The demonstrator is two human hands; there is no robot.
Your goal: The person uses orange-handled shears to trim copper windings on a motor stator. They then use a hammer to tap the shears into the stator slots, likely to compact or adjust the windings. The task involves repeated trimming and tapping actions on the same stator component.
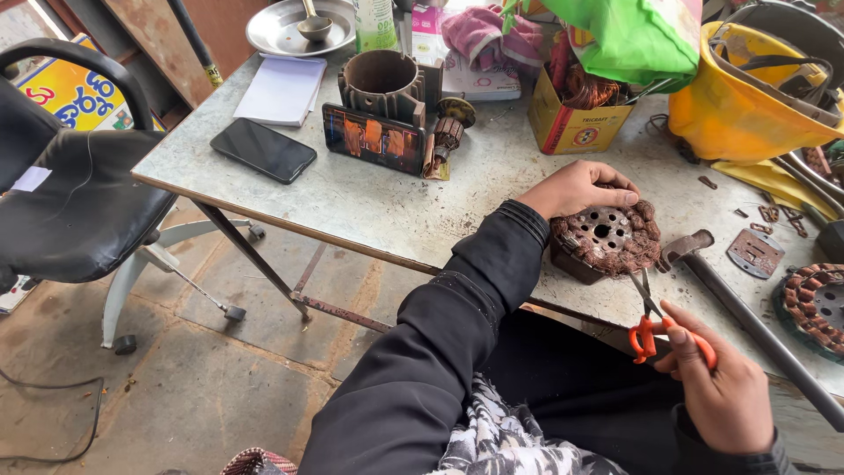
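Observation:
A round motor stator (607,239) wound with copper wire lies near the table's front edge. My left hand (576,187) rests on its top left rim and steadies it, the black sleeve reaching across the table edge. My right hand (721,387) holds orange-handled scissors (652,321), whose blades point up and touch the stator's near side.
A hammer (747,321) lies right of the stator, beside a second wound stator (813,303). A yellow helmet (747,105), cardboard box (571,123), black phone (262,149), notebook (281,88) and metal housing (382,84) sit on the grey table (369,202). A black chair (70,202) stands left.

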